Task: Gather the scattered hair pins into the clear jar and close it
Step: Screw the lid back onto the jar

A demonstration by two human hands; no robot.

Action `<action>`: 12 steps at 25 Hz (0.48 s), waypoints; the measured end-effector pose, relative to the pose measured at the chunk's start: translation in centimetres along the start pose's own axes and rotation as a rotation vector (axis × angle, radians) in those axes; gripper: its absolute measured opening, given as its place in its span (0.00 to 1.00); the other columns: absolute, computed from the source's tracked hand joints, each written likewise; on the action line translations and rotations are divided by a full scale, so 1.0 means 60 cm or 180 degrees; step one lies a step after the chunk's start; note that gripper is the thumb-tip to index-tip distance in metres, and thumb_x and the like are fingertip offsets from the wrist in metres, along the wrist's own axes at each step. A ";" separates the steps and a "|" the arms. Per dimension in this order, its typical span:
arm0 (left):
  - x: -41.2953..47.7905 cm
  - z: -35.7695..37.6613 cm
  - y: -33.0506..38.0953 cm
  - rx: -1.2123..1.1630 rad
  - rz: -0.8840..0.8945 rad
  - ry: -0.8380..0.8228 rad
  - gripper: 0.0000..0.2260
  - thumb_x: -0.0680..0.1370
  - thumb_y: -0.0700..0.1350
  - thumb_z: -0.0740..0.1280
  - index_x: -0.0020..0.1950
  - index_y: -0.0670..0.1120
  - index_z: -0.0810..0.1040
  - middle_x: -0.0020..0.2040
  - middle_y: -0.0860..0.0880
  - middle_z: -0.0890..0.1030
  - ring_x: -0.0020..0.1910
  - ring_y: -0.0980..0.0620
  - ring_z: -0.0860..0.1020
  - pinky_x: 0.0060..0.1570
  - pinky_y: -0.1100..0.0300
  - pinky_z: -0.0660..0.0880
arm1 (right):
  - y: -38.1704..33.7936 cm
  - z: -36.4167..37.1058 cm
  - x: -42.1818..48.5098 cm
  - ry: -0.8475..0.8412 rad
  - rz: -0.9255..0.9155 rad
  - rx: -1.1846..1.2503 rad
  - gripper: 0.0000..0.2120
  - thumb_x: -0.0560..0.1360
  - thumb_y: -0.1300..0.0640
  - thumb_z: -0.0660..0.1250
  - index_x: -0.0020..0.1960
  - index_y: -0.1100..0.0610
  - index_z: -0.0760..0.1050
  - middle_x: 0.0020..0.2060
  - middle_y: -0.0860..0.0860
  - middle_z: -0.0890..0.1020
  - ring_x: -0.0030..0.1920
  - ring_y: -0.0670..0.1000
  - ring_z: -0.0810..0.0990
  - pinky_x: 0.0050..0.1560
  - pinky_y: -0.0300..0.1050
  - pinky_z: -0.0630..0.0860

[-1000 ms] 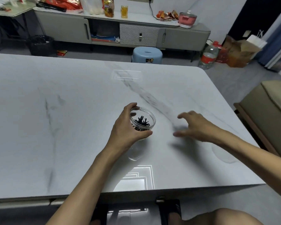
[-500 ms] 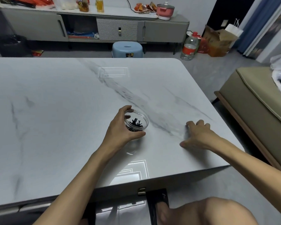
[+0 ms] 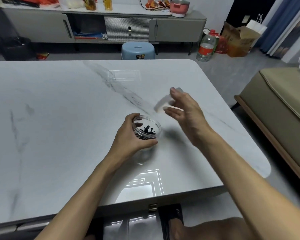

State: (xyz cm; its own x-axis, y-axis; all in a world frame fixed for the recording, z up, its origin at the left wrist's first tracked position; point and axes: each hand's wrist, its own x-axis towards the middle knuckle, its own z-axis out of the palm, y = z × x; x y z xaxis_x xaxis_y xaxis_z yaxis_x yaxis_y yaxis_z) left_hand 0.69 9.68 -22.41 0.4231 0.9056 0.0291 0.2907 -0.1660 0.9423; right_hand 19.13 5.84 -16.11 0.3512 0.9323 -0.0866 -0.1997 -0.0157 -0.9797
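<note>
A clear round jar (image 3: 151,124) stands upright on the white marble table (image 3: 59,118), its mouth uncovered, with several black hair pins (image 3: 148,131) lying inside. My left hand (image 3: 131,137) wraps around the jar's near side and grips it. My right hand (image 3: 185,110) hovers in the air just right of and beyond the jar, blurred by motion. It pinches a pale translucent lid (image 3: 163,103) between thumb and fingers, tilted on edge above the table. I see no loose pins on the tabletop.
The table's right edge and rounded corner (image 3: 260,163) are close to my right arm. A beige sofa (image 3: 284,108) stands to the right. Beyond the table are a blue stool (image 3: 137,50), a water bottle (image 3: 206,46) and a long grey cabinet (image 3: 111,26).
My right hand was flat on the table near the right edge. It has lifted and swung left toward the jar, holding the lid. My left hand stays on the jar.
</note>
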 end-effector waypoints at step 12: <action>0.000 -0.052 0.008 -0.0391 0.0154 0.0004 0.32 0.59 0.46 0.78 0.61 0.61 0.75 0.55 0.56 0.82 0.54 0.50 0.82 0.52 0.49 0.80 | 0.030 0.048 -0.017 -0.1002 -0.0340 -0.2025 0.39 0.61 0.46 0.77 0.69 0.44 0.67 0.57 0.45 0.76 0.54 0.43 0.78 0.54 0.39 0.77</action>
State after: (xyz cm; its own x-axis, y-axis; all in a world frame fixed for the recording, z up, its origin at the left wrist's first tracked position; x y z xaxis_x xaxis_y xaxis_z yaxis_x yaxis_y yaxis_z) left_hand -1.85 10.84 -20.94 0.4331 0.8982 0.0758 0.1627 -0.1605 0.9735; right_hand 15.78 5.93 -17.24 0.0395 0.9990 -0.0222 0.4266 -0.0369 -0.9037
